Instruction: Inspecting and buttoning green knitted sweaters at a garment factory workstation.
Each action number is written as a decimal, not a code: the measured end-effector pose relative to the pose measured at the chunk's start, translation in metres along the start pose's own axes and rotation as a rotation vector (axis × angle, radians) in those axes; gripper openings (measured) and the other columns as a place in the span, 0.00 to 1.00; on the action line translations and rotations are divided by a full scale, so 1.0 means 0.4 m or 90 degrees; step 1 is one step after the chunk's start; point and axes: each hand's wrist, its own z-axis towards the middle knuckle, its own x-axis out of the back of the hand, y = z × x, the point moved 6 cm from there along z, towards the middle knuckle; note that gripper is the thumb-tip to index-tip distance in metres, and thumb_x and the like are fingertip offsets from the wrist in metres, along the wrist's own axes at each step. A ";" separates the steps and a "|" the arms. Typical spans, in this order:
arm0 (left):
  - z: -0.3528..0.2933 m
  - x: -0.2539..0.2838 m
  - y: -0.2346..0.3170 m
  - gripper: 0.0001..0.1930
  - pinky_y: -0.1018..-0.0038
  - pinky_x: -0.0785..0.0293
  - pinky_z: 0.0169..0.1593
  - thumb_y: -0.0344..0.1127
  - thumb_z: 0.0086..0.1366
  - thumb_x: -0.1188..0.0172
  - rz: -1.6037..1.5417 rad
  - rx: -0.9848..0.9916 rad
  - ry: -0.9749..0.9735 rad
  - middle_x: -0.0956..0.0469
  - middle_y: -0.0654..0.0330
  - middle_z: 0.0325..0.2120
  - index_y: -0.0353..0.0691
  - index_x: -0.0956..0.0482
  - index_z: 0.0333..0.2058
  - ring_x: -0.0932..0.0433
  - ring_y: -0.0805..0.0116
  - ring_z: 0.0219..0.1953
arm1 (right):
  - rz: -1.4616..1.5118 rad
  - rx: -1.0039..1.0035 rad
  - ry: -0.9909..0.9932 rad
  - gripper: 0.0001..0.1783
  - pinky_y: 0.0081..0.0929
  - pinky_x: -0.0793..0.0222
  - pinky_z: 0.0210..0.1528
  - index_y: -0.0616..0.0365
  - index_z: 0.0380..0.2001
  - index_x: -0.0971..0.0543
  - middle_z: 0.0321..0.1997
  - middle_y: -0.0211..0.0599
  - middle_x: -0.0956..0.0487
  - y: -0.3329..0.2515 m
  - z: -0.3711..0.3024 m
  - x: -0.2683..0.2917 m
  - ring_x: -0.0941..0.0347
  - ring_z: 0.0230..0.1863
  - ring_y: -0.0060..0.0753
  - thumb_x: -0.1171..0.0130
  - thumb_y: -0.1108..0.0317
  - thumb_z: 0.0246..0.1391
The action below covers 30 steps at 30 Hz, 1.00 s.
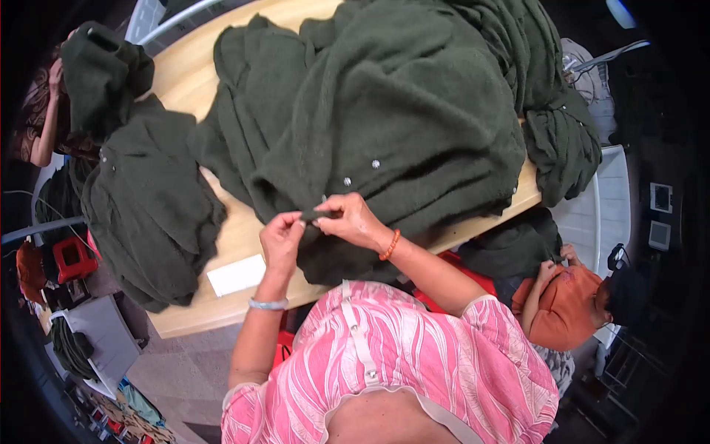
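Note:
A large dark green knit garment (414, 111) lies heaped on the wooden table in front of me, with a few shiny round buttons on its near side. At its near edge, my left hand (281, 240) pinches a narrow fold of the knit between thumb and fingertips. Just to the right, my right hand (355, 222) is closed on the same fold, so a short strip is stretched between the two hands. Some of the cloth hangs below them over the table's front edge. My fingers hide the exact part of the garment they grip.
Another dark green knit pile (151, 200) lies on the left of the wooden table (185, 320), near a white paper rectangle (237, 276). A person in orange (566, 303) handles dark cloth at right; another person's arm (46, 122) holds cloth at far left.

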 end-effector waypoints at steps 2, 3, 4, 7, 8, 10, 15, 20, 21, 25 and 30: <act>-0.011 0.016 -0.025 0.07 0.82 0.30 0.40 0.22 0.60 0.43 0.001 -0.029 0.022 0.23 0.65 0.32 0.32 0.22 0.38 0.27 0.80 0.33 | 0.078 -0.039 -0.017 0.09 0.17 0.32 0.27 0.67 0.34 0.18 0.24 0.28 0.22 0.004 -0.012 -0.016 0.29 0.25 0.14 0.38 0.74 0.48; -0.014 0.024 -0.032 0.07 0.82 0.29 0.41 0.24 0.59 0.40 -0.011 -0.031 0.035 0.22 0.66 0.32 0.31 0.22 0.38 0.26 0.80 0.34 | 0.117 -0.049 -0.024 0.10 0.17 0.32 0.27 0.68 0.35 0.18 0.24 0.28 0.23 0.019 -0.011 -0.023 0.29 0.25 0.13 0.38 0.74 0.49; -0.007 0.020 -0.048 0.08 0.83 0.29 0.40 0.24 0.59 0.39 0.005 -0.016 0.045 0.22 0.66 0.32 0.32 0.22 0.38 0.27 0.80 0.33 | 0.156 -0.100 -0.025 0.10 0.16 0.31 0.29 0.69 0.37 0.19 0.26 0.29 0.22 0.042 -0.014 -0.016 0.28 0.26 0.14 0.38 0.76 0.50; -0.024 0.016 -0.054 0.07 0.83 0.29 0.39 0.22 0.58 0.40 -0.068 -0.002 0.060 0.21 0.64 0.31 0.30 0.22 0.37 0.26 0.80 0.31 | 0.152 -0.130 -0.029 0.11 0.16 0.32 0.28 0.69 0.36 0.19 0.25 0.27 0.22 0.056 -0.024 -0.028 0.29 0.25 0.14 0.39 0.75 0.49; -0.035 0.013 -0.048 0.07 0.83 0.28 0.39 0.22 0.58 0.40 -0.101 0.003 0.061 0.21 0.63 0.31 0.30 0.22 0.37 0.25 0.80 0.31 | 0.156 -0.144 -0.024 0.11 0.16 0.34 0.26 0.69 0.35 0.18 0.24 0.25 0.23 0.050 -0.033 -0.033 0.31 0.24 0.13 0.40 0.75 0.48; -0.042 0.013 -0.044 0.07 0.82 0.28 0.39 0.22 0.58 0.40 -0.102 -0.005 0.059 0.21 0.62 0.31 0.30 0.22 0.37 0.25 0.79 0.31 | 0.171 -0.128 -0.024 0.11 0.16 0.34 0.26 0.69 0.35 0.18 0.24 0.26 0.23 0.040 -0.039 -0.036 0.31 0.24 0.13 0.40 0.75 0.47; -0.028 0.019 -0.067 0.08 0.81 0.29 0.42 0.23 0.58 0.40 -0.102 0.006 0.060 0.22 0.64 0.32 0.30 0.23 0.37 0.26 0.78 0.33 | 0.037 -0.019 0.021 0.12 0.19 0.33 0.28 0.68 0.33 0.18 0.23 0.31 0.21 0.017 -0.034 -0.023 0.30 0.25 0.16 0.40 0.72 0.44; -0.016 0.000 -0.012 0.06 0.86 0.32 0.32 0.23 0.61 0.43 -0.092 -0.045 0.052 0.23 0.65 0.30 0.31 0.23 0.37 0.28 0.81 0.28 | -0.044 -0.018 0.042 0.14 0.25 0.29 0.32 0.67 0.31 0.18 0.26 0.40 0.19 -0.030 -0.018 -0.014 0.25 0.27 0.22 0.40 0.69 0.41; -0.010 -0.002 -0.017 0.06 0.85 0.31 0.34 0.23 0.62 0.43 -0.116 -0.027 0.047 0.22 0.63 0.31 0.31 0.23 0.38 0.26 0.80 0.29 | -0.024 -0.046 0.029 0.13 0.23 0.29 0.30 0.68 0.31 0.18 0.25 0.38 0.19 -0.023 -0.012 -0.012 0.26 0.26 0.21 0.40 0.70 0.42; -0.006 0.012 -0.035 0.05 0.86 0.30 0.34 0.22 0.60 0.42 -0.160 0.026 0.032 0.21 0.63 0.30 0.31 0.22 0.36 0.26 0.80 0.28 | 0.104 -0.113 -0.024 0.09 0.15 0.32 0.27 0.67 0.33 0.19 0.25 0.29 0.22 0.020 -0.004 -0.027 0.28 0.25 0.13 0.40 0.76 0.46; -0.011 0.025 -0.046 0.05 0.87 0.36 0.28 0.23 0.60 0.42 -0.161 0.080 0.007 0.22 0.65 0.27 0.32 0.22 0.36 0.30 0.84 0.24 | 0.189 -0.150 -0.055 0.11 0.16 0.29 0.30 0.68 0.37 0.20 0.28 0.31 0.21 0.026 -0.025 -0.032 0.27 0.25 0.15 0.40 0.76 0.49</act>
